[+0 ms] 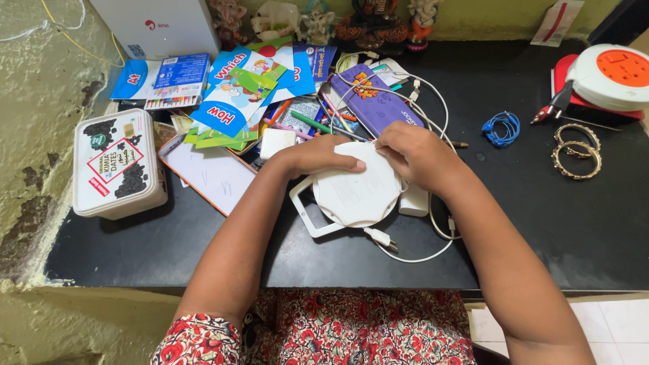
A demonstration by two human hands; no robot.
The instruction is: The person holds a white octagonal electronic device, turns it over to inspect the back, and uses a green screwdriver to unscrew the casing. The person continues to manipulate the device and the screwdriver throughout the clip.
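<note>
I have both hands on a round white disc-shaped device (357, 192) that lies flat on the black table (541, 223), right in front of me. My left hand (318, 157) rests on its upper left edge, fingers curled together and the thumb laid across the top of the disc. My right hand (418, 157) grips the upper right rim, fingers bent and closed over the edge; what the fingertips do underneath is hidden from me. The two hands sit close, almost meeting above the disc.

Under the disc, toward my left wrist, a white square frame (307, 208) pokes out. Just below my right hand a white cable (433, 253) loops off the disc with a plug end (380, 237) lying near the rim, and a small white block (414, 201) sits against the disc beneath my right palm.

Beyond my fingers lie a purple case (375, 105), scattered pens (318, 125) and a heap of colourful children's booklets (236, 94). Off beyond my left forearm stands a white lidded food box (115, 165), with a white board (216, 177) between it and my arm. Well to the right of my right hand are a blue coiled cord (501, 128), two gold bangles (576, 150) and a round white and orange extension reel (612, 74).
</note>
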